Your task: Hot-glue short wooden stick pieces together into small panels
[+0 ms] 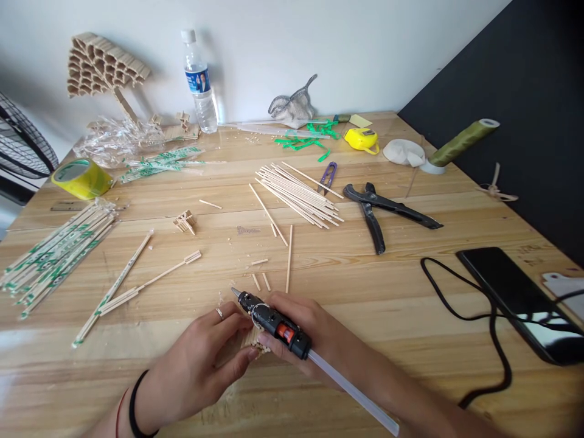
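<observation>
My right hand [319, 322] is closed around a black hot glue gun [269, 317], its nozzle pointing to the upper left. A long translucent glue stick [353, 392] sticks out of the gun's rear. My left hand [196, 356] has its thumb and fingers closed on a small piece made of short wooden sticks [249, 338], partly hidden under the glue gun and my fingers. My right fingertips are close to that piece too; whether they press on it I cannot tell. Short cut sticks [261, 281] lie just beyond the nozzle.
Loose wooden sticks [296, 194], purple snips [327, 176] and black cutters [371, 210] lie further back. At left are wrapped chopsticks [59, 255] and yellow tape [82, 178]. A phone [524, 304] and black cable [495, 340] are at right. A water bottle [199, 91] stands behind.
</observation>
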A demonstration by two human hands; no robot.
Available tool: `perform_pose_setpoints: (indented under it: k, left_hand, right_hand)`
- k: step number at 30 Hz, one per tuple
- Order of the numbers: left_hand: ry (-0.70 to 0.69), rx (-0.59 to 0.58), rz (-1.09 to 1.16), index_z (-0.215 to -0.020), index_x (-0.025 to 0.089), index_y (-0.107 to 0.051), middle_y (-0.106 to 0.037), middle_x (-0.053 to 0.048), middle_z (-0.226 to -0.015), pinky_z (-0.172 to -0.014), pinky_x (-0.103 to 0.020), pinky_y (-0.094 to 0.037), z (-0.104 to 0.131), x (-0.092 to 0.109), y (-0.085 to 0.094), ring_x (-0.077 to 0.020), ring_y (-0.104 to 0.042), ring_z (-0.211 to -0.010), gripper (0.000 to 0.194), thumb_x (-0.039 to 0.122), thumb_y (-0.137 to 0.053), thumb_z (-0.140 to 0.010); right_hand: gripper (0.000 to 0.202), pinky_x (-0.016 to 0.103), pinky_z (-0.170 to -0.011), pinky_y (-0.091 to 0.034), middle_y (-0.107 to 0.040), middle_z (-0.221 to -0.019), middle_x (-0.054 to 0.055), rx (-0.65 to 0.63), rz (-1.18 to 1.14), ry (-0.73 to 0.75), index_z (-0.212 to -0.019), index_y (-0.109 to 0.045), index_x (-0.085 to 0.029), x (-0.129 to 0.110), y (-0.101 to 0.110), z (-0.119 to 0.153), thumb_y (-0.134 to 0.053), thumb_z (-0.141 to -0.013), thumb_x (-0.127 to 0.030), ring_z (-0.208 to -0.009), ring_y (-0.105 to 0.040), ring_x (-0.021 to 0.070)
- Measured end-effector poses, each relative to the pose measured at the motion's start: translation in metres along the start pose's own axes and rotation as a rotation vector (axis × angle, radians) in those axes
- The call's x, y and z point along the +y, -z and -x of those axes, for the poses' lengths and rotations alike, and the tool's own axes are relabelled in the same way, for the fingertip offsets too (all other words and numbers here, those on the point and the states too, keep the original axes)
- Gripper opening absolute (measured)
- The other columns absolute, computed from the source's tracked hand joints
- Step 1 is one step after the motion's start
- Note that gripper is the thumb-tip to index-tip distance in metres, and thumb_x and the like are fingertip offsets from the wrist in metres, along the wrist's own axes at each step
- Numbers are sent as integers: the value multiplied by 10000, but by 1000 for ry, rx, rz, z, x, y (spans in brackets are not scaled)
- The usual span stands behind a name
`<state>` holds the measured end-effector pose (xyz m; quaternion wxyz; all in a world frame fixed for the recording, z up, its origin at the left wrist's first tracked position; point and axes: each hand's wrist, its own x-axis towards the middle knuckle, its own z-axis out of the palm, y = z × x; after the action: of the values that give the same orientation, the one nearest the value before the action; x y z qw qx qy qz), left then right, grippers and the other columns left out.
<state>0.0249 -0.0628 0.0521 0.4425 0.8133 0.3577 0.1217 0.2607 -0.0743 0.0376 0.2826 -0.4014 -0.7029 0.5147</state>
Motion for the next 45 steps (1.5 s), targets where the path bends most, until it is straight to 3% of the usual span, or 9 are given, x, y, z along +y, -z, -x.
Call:
perform_pose_setpoints:
  k: [15,25,39,45]
  left_hand:
    - [-34,39,2,-1060,223,-659,-709,-76,-1134,-895,-311,-587,-1,0,0,-207,-703,-986,79,212,-585,-1036]
    - [-18,-4,13,-1147,232,-647,-691,-77,-1198,-947,-309,-567,-1,0,1,-212,-684,-1058,126,213,-569,-1049]
    - [-24,-3,12,-1117,228,-647,-688,-76,-1201,-943,-308,-568,-1,0,1,-214,-688,-1062,109,199,-579,-1038]
    - [-4,-21,18,-1147,234,-645,-683,-77,-1223,-955,-315,-554,1,0,2,-218,-676,-1085,124,218,-569,-1050]
  right_hand:
    - [109,251,-747,-493,-693,-944,5,-2,-12,6,-1083,-646,-216,1,0,1,-677,-982,-187,-806,-634,166]
    - [129,248,-764,-496,-715,-957,0,18,26,22,-1093,-643,-225,4,0,1,-696,-980,-193,-822,-656,164]
    - [80,241,-767,-487,-715,-963,0,4,23,34,-1040,-633,-228,4,0,2,-690,-986,-210,-831,-658,164]
    - [117,243,-791,-489,-720,-993,5,-14,9,30,-1105,-642,-229,4,1,1,-683,-996,-226,-859,-660,167]
